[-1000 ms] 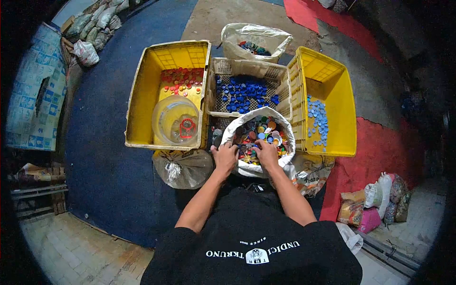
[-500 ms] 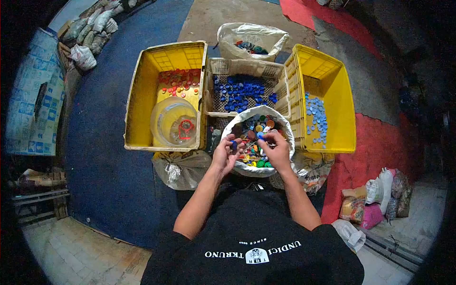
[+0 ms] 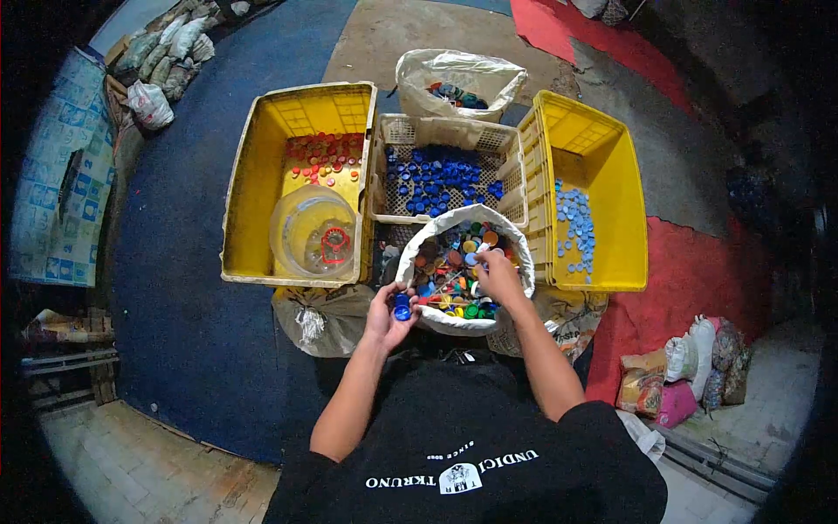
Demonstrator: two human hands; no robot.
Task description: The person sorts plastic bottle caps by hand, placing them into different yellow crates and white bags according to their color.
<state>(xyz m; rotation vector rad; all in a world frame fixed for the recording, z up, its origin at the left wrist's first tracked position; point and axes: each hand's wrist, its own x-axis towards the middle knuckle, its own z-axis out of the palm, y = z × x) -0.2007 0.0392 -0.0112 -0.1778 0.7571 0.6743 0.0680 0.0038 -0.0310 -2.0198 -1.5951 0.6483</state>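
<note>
A white sack (image 3: 408, 255) full of mixed coloured bottle caps stands in front of me. At its left rim, my left hand (image 3: 391, 316) is palm up with its fingers curled round dark blue caps (image 3: 401, 306). Over the right part of the sack, my right hand (image 3: 499, 278) reaches in with its fingertips pinched together among the caps; what they hold, if anything, is too small to make out. Blue caps (image 3: 441, 175) lie in the white crate (image 3: 384, 131) beyond the sack.
The left yellow bin (image 3: 253, 183) holds red caps and a clear round container (image 3: 292, 231). Light blue caps (image 3: 576, 218) lie in the right yellow bin (image 3: 620, 210). Another white sack (image 3: 415, 79) with caps stands behind the crate. Filled bags (image 3: 319, 319) lie below the bins.
My left hand has moved down and left to the sack's rim, with blue caps now showing in it. My right hand, which held a blue cap, has shifted slightly and dipped among the caps.
</note>
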